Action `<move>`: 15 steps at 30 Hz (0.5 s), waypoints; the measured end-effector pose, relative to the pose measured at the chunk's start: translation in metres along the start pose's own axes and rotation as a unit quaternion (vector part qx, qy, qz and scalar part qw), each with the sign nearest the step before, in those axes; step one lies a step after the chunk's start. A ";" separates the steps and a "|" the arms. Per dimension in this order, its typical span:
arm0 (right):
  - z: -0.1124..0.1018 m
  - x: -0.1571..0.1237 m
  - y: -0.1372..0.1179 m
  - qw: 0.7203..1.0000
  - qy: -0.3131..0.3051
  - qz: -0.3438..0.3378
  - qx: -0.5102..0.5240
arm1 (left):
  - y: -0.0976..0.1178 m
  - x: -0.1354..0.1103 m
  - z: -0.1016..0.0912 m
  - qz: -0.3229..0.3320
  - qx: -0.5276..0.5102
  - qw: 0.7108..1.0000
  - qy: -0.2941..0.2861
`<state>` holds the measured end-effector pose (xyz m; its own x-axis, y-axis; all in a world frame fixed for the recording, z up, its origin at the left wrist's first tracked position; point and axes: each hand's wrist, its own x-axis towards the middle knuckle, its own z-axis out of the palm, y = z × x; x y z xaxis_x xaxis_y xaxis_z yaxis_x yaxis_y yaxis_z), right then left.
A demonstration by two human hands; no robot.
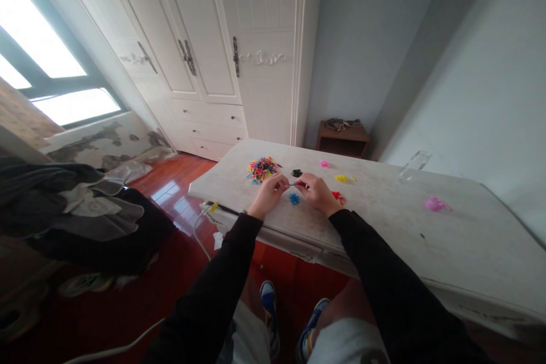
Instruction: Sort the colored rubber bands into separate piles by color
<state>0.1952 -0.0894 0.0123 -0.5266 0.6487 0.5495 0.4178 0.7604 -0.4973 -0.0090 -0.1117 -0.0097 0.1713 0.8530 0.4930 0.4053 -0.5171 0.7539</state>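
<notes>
Between my left hand [273, 190] and my right hand [314, 189] a thin blue rubber band [292, 185] is stretched, pinched by the fingertips at each end. Just below it on the table lies a small blue pile of bands [294, 198]. A mixed heap of colourful bands [261, 169] sits beyond my left hand. A black pile [297, 173] is right behind the stretched band. Partly hidden by my right hand is a red pile [338, 197]. Farther off are a pink pile [325, 164] and a yellow pile [342, 178].
The white table [384, 227] runs off to the right, bearing a clear container [415, 166] lying on its side and a purple-pink crumpled item [435, 204]. Behind it stand a white wardrobe [264, 96] and a small brown cabinet [343, 137]. Dark clothes [85, 205] are piled on the left.
</notes>
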 end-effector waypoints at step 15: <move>-0.020 0.000 -0.003 0.975 0.137 0.125 -0.120 | 0.004 0.000 0.000 -0.016 -0.007 0.999 0.029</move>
<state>0.2085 -0.0909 0.0269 -0.1818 0.7739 0.6066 0.6859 0.5419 -0.4857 -0.0077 -0.1135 -0.0068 0.1063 0.8643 0.4917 0.3963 -0.4903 0.7762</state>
